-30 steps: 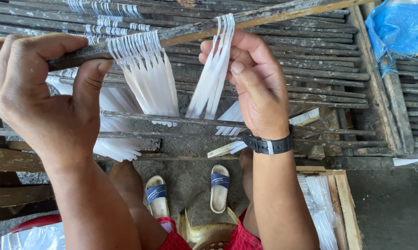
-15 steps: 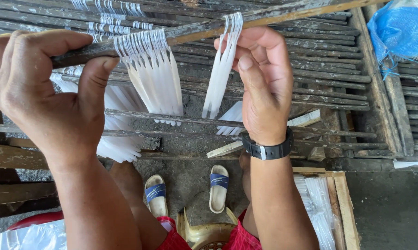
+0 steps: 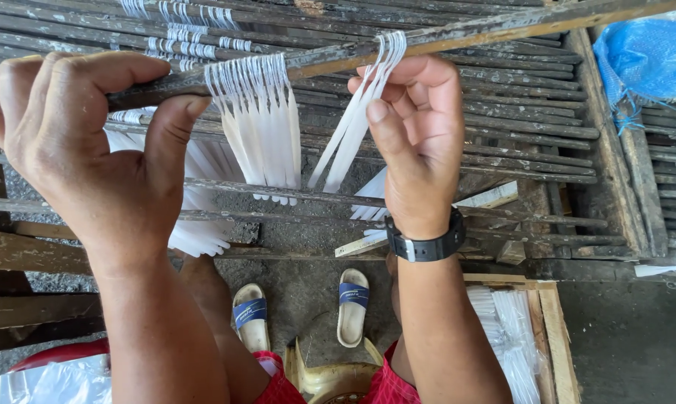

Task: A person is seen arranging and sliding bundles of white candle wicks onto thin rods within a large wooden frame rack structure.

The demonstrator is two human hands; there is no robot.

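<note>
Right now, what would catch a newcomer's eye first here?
Two bare hands at a dark wooden stick: the left hand clasps one end, the right hand pinches a bundle of white candles hung by their wicks. Beside it hangs a wider row of candles.

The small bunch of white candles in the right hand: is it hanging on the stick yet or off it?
On it. The bunch's wicks loop over the stick; the right hand pinches the white candles below, slanting left.
</note>
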